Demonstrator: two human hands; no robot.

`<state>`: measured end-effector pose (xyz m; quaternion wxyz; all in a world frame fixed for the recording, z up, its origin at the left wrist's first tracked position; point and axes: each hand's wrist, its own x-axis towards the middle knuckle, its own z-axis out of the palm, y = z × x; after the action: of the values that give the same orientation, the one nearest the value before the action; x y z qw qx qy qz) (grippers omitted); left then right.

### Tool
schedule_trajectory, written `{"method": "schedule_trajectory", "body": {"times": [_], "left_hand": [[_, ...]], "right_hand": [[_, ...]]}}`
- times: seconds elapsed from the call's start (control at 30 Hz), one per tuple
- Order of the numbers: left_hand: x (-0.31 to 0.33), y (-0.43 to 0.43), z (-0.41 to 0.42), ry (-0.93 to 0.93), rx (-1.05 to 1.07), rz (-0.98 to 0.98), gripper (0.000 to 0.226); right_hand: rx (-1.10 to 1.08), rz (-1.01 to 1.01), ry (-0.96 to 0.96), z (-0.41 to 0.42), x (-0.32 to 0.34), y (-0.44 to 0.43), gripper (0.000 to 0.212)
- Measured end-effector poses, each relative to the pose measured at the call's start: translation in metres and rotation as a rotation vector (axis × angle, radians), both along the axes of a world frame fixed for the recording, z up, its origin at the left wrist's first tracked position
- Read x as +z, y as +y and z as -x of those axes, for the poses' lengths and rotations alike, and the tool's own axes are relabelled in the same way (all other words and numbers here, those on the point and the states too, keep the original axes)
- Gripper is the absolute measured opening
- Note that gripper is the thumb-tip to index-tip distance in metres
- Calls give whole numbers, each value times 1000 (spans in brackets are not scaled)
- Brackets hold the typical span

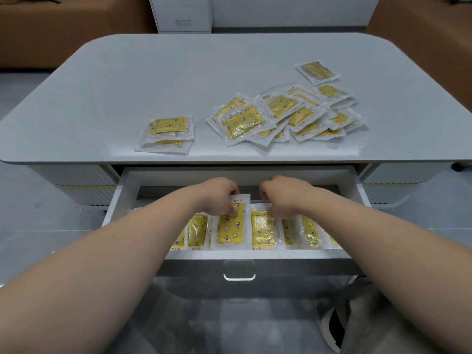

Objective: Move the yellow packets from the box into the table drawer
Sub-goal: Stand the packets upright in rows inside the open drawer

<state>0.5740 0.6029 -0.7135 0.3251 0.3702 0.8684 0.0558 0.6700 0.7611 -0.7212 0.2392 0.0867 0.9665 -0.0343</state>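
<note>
A smooth, pale grey worktop [178,85] with rounded corners is seen over a glossy grey tiled floor [38,200]; a white cabinet [180,14] stands behind it. The white drawer [255,254] below is pulled out, with a loop handle [239,270] on its front. Crinkly, clear-edged yellow packets are stood in a row [196,232] along its near wall. The top edge of one packet [232,228] is pinched by the curled fingers of the left hand [221,195]. The neighbouring packet [261,229] is gripped likewise by the right hand [281,195]. A loose pile [281,116], a small stack [167,131] and a single packet [317,71] lie on the worktop.
</note>
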Motion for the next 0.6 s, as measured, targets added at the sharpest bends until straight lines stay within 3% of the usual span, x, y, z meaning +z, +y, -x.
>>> {"method": "schedule_trajectory", "body": {"times": [0.37,0.6], "left_hand": [[-26,8,-4,3,4,14,44],[-34,9,-10,230,-103,110,47]], "right_hand": [[57,18,56,5,13,-8,23],[69,17,49,7,17,-8,20]]}}
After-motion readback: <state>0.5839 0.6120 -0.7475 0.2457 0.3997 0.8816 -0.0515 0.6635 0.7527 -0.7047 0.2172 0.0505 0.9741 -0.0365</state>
